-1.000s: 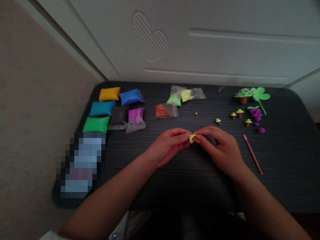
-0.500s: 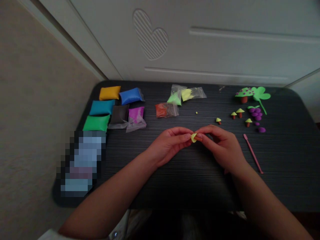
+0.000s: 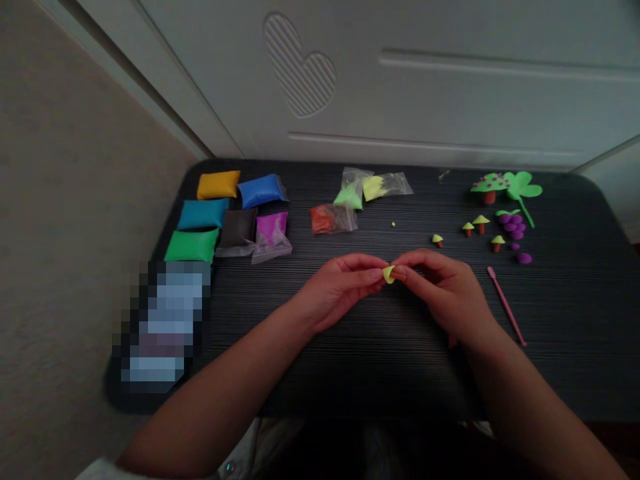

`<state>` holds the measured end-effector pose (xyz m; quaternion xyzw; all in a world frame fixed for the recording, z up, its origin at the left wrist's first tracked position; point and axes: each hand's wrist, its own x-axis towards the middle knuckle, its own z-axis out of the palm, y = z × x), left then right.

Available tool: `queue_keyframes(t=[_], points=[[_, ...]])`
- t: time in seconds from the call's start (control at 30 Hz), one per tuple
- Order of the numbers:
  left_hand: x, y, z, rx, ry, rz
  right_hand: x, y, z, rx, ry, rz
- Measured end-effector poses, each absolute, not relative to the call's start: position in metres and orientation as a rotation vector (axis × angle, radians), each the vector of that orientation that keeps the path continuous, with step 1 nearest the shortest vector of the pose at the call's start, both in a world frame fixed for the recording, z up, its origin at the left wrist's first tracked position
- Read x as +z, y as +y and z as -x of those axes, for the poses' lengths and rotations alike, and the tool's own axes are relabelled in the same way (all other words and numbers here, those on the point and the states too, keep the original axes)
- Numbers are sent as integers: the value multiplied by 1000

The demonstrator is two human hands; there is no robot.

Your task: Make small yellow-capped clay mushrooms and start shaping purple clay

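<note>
Head view: the fingers (image 3: 373, 275) of the left hand (image 3: 333, 293) close on the edge of a yellow-green cap (image 3: 388, 275), while those of the right hand (image 3: 450, 293) pinch a brown stem (image 3: 399, 273). Cap and stem meet between the two hands, raised over the dark, ribbed surface (image 3: 350, 377), with the stem pointing towards the right hand. Whether the join is firm cannot be told from where I stand.

The clay looks soft, so the handling seems to call for a light, even pinch: the stem held steady near the join and kept centred, the cap's rim eased round in small presses. Too hard a squeeze could flatten the cap or bend the stem.

Beyond the fingertips lies a small yellow crumb (image 3: 393, 225). To the right stand or lean four small mushrooms, the nearest one (image 3: 437, 241) tilted; their caps offer a shape for comparison. Past them are a purple cluster (image 3: 513, 225), a larger dotted mushroom (image 3: 490, 185) and a green clover-like form (image 3: 523, 185). A pink tool (image 3: 507, 307) lies beside the right forearm. Opened bags of orange-red (image 3: 323, 219), light green (image 3: 350, 197) and yellow clay (image 3: 373, 189) sit behind the hands; six coloured packets lie farther left.
</note>
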<state>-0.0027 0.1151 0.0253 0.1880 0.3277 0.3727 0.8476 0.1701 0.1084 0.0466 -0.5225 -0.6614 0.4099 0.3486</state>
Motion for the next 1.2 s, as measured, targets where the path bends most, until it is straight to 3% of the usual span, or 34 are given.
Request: queue_keyframes(t=[1.2], points=[[21,116,3,824,710,-410,44,110,-171,1178,-1670,1411]])
